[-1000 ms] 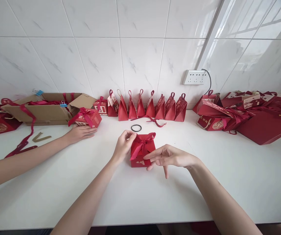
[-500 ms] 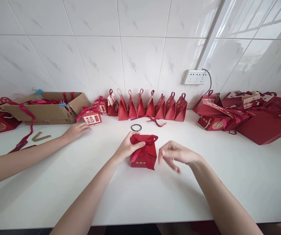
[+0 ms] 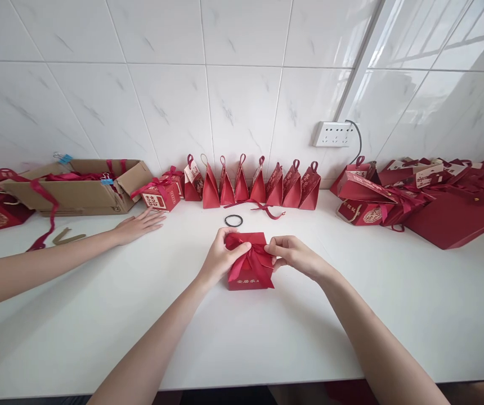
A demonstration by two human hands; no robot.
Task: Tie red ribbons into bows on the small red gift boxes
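A small red gift box (image 3: pixel 249 277) with gold lettering stands on the white counter (image 3: pixel 242 337) in front of me. A red ribbon bow (image 3: pixel 255 256) lies across its top. My left hand (image 3: pixel 222 257) pinches the left loop of the bow, fingers closed. The bow's right loop is pinched in my right hand (image 3: pixel 293 254). Both hands rest on top of the box.
A co-worker's hand (image 3: pixel 139 224) lies flat at the left, near a ribboned red box (image 3: pixel 159 194) and an open cardboard box (image 3: pixel 75 188). A row of red pyramid boxes (image 3: pixel 252 185) lines the wall; a black hair tie (image 3: pixel 233 220) lies before it. Flat red boxes (image 3: pixel 428 194) pile right.
My right hand came back from the right and closed on the bow's right loop. The co-worker's hand let go of the ribboned box, now pushed back toward the wall.
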